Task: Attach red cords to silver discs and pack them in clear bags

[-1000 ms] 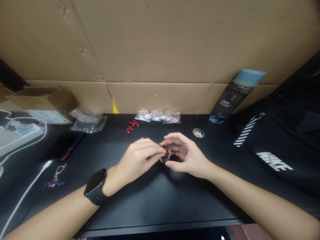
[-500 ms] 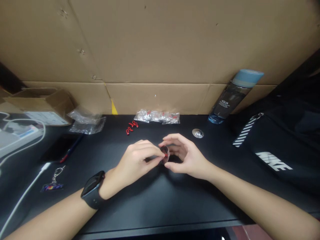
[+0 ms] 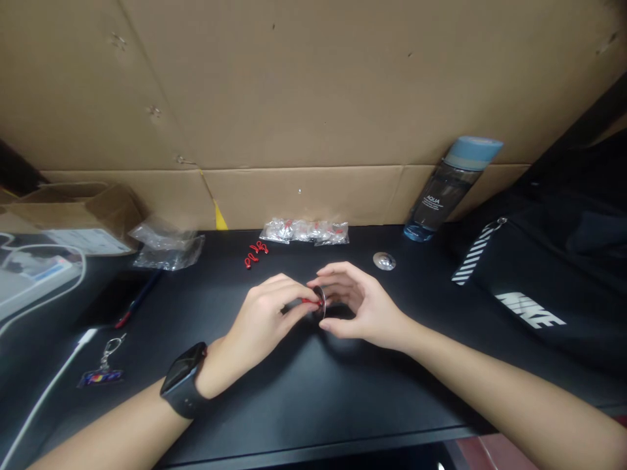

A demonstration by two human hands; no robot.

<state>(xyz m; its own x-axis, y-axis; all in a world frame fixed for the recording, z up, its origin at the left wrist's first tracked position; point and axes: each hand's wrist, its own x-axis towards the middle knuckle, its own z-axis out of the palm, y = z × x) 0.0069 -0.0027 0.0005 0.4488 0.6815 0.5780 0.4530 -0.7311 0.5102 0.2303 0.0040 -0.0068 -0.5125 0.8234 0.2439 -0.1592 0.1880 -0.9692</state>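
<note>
My right hand [image 3: 360, 301] curves around a small domed metal disc that looks like a finger cymbal [image 3: 322, 308], gripping it by the rim between thumb and fingers. The disc stands on edge, its open side turned to the left. With thumb and forefinger, my left hand [image 3: 274, 310] pinches a red elastic loop [image 3: 310, 301] at the middle of that disc. The loop's other end is hidden. Several more red loops [image 3: 257, 253] lie on the black table beyond my left hand. A second silver finger cymbal [image 3: 384, 261] rests on the table beyond my right hand.
Clear bags of parts [image 3: 304, 231] lie along the cardboard wall [image 3: 304, 85]. A bottle [image 3: 443, 189] leans there beside a black bag [image 3: 529, 274]. At left are a carton [image 3: 91, 219], an empty plastic bag [image 3: 169, 248], a phone [image 3: 110, 303], a keychain [image 3: 102, 377] and a white cable [image 3: 44, 395].
More of the red loop shows between my left fingertips, to the left of the disc. The disc is turned more edge-on. The whole view has shifted slightly.
</note>
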